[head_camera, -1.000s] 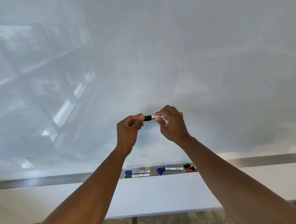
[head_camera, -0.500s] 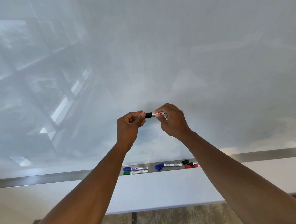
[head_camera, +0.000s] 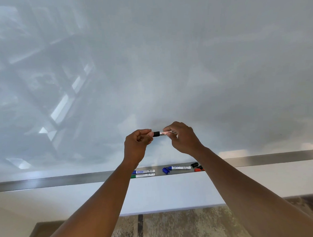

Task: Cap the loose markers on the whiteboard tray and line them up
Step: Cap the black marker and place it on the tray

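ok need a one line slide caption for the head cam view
Both hands, left and right, hold a black-capped marker before the whiteboard; more markers lie on the tray below.

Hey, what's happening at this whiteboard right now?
A person holds a black-capped marker up before the whiteboard, left hand at the cap end, right hand on the barrel. On the tray lie a blue marker and green marker side by side, another blue marker beside a loose blue cap, and black and red pieces farther right.
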`<state>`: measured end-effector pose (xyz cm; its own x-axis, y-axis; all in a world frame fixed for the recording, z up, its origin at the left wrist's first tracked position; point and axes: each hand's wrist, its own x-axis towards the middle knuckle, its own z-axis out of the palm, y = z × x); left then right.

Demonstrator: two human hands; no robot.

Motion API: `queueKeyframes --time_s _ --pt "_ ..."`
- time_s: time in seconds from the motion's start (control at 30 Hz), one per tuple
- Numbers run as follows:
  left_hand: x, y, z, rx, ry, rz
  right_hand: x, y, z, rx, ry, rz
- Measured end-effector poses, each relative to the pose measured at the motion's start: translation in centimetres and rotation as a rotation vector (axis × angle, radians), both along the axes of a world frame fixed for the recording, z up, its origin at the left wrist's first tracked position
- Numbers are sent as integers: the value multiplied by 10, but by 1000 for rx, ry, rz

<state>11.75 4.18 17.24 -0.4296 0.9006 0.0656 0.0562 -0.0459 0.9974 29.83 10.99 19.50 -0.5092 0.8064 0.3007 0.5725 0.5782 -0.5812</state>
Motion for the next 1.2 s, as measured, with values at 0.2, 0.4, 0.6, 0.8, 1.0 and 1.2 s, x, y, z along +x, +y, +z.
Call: queueKeyframes --time_s 0.2,0.4,0.6,0.8,1.0,1.2 --pt "0 -5 -39 -102 73 -5 5 0 -39 -55 -150 16" --pt "-3 -3 -74 -227 120 -41 3 4 -76 -124 -230 18" --pt "-4 7 -102 -332 194 -26 -6 12 -110 -176 -278 25" --pt "-6 16 -123 -384 263 -34 -8 20 -139 -195 -354 68" --pt "-13 18 -149 -447 385 -93 -12 23 -168 -198 -416 52" --pt "-20 14 -167 -588 648 -134 -14 24 -194 -197 -500 5"
